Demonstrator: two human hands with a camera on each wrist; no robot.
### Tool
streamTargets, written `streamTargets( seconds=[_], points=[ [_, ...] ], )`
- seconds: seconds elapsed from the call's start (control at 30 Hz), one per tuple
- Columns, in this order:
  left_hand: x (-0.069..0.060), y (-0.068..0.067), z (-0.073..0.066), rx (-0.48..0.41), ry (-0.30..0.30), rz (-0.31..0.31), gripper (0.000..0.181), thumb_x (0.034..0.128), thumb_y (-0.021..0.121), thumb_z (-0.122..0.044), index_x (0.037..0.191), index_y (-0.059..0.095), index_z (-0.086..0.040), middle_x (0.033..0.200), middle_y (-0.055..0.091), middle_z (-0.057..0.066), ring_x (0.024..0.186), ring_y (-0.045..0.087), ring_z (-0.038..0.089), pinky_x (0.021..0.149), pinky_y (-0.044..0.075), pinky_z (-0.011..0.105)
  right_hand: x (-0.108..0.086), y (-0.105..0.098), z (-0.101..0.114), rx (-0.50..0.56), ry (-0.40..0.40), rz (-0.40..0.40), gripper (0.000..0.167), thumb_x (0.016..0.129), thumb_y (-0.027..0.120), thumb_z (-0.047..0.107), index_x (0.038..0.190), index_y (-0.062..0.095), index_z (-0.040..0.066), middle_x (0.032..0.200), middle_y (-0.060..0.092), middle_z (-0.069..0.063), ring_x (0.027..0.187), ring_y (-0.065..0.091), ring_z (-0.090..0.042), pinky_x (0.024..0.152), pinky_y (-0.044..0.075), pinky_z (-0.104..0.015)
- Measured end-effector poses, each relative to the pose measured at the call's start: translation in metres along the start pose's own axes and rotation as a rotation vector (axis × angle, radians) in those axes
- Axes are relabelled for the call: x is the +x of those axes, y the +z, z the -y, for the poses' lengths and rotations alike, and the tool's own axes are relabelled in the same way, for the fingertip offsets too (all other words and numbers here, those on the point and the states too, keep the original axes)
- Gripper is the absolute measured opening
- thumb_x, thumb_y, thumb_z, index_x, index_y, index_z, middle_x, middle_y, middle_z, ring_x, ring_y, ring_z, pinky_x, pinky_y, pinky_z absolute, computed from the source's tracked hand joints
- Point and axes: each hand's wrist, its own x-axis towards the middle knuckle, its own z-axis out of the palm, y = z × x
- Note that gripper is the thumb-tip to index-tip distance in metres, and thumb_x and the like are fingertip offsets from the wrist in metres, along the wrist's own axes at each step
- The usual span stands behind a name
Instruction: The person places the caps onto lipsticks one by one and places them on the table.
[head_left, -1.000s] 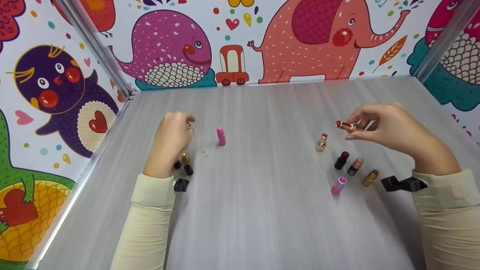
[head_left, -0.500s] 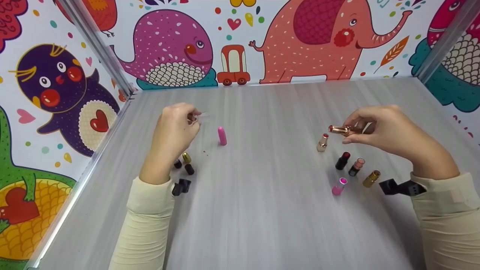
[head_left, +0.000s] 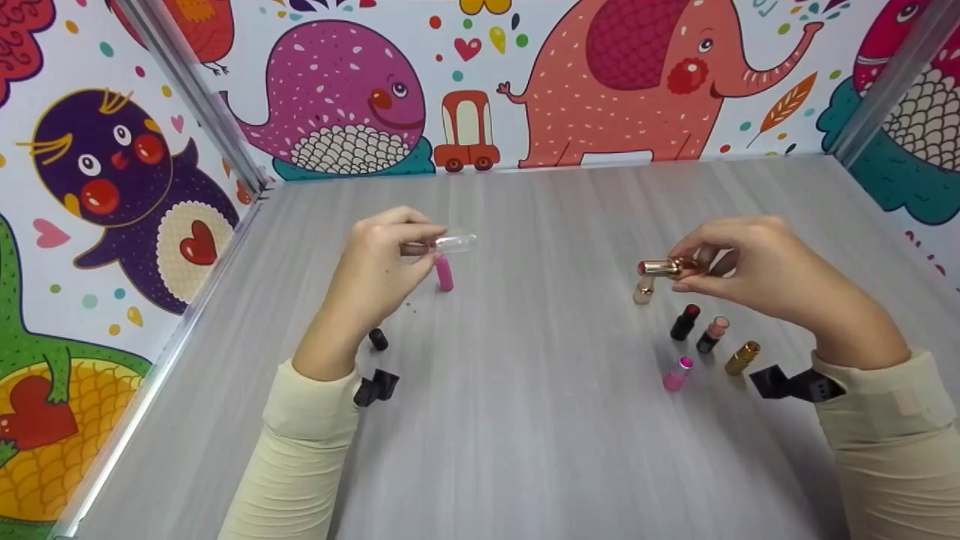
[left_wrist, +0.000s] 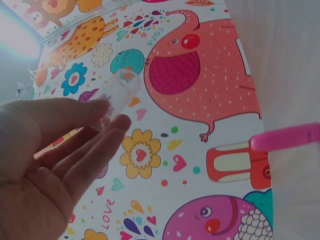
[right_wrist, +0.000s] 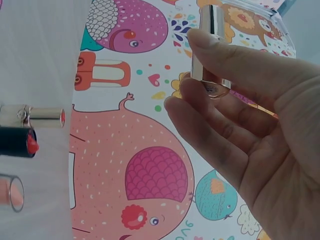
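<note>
The left hand (head_left: 386, 277) pinches a clear, see-through cap (head_left: 457, 242) between thumb and fingers, its free end pointing right; the left wrist view shows the clear cap (left_wrist: 120, 90) at the fingertips. Behind and below it a pink cap (head_left: 445, 274) stands on the table. The right hand (head_left: 780, 277) holds a rose-gold lipstick (head_left: 664, 268) roughly level, its red end to the left, above a pale gold lipstick (head_left: 643, 290) on the table. In the right wrist view the metallic tube (right_wrist: 212, 25) is between thumb and fingers.
Near the right hand stand a black-cased red lipstick (head_left: 684, 322), a peach one (head_left: 712, 334), a gold one (head_left: 742, 358) and a pink one (head_left: 677, 375). A small black cap (head_left: 378, 340) is beside the left wrist. Printed panels border the table (head_left: 525, 450).
The left hand has moved right and up from beside the small caps, bringing the clear cap into view. The right hand has shifted left with the rose-gold lipstick, now overlapping the pale gold one.
</note>
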Motion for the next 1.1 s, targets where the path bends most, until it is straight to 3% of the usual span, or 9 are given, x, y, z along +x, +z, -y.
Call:
streamTargets(
  seconds=[0.2, 0.43, 0.6, 0.9, 1.1],
  points=[
    [-0.001, 0.009, -0.005, -0.096, 0.047, 0.015, 0.022, 0.0889, 0.081, 0.009, 0.11, 0.082, 0.004, 0.107, 0.076, 0.012, 0.094, 0.077, 0.02, 0.085, 0.063, 0.028, 0.002, 0.004, 0.007, 0.015, -0.061, -0.001, 0.038, 0.072, 0.099, 0.005, 0.103, 0.081, 0.017, 0.089, 0.074, 0.012, 0.077, 0.065, -0.003, 0.069, 0.056, -0.011],
    [-0.003, 0.017, -0.01, -0.173, 0.058, 0.049, 0.022, 0.089, 0.081, 0.009, 0.11, 0.081, 0.002, 0.109, 0.077, 0.01, 0.094, 0.078, 0.02, 0.074, 0.064, 0.025, 0.004, 0.007, 0.014, 0.039, -0.111, -0.015, 0.038, 0.072, 0.098, 0.002, 0.103, 0.081, 0.016, 0.091, 0.075, 0.012, 0.078, 0.066, -0.003, 0.07, 0.056, -0.012],
    [-0.003, 0.023, -0.012, -0.188, 0.083, 0.061, 0.022, 0.0891, 0.082, 0.007, 0.11, 0.081, 0.003, 0.107, 0.077, 0.01, 0.095, 0.078, 0.019, 0.083, 0.063, 0.026, 0.006, 0.011, 0.02, 0.059, -0.125, -0.011, 0.037, 0.073, 0.098, 0.003, 0.104, 0.081, 0.018, 0.092, 0.075, 0.013, 0.078, 0.065, -0.003, 0.068, 0.056, -0.013],
    [-0.006, 0.034, -0.016, -0.211, 0.115, 0.118, 0.025, 0.0899, 0.081, 0.007, 0.114, 0.081, 0.002, 0.109, 0.076, 0.01, 0.094, 0.077, 0.02, 0.083, 0.063, 0.026, 0.008, 0.017, 0.029, 0.086, -0.149, -0.009, 0.036, 0.074, 0.098, 0.007, 0.105, 0.081, 0.016, 0.091, 0.074, 0.012, 0.077, 0.065, -0.003, 0.065, 0.057, -0.015],
    [-0.008, 0.042, -0.021, -0.242, 0.117, 0.167, 0.023, 0.091, 0.079, 0.008, 0.114, 0.08, 0.003, 0.11, 0.076, 0.011, 0.098, 0.078, 0.021, 0.086, 0.062, 0.024, 0.009, 0.023, 0.032, 0.088, -0.209, -0.031, 0.041, 0.071, 0.099, 0.004, 0.107, 0.08, 0.013, 0.093, 0.074, 0.009, 0.077, 0.065, -0.004, 0.066, 0.055, -0.013]
  ],
)
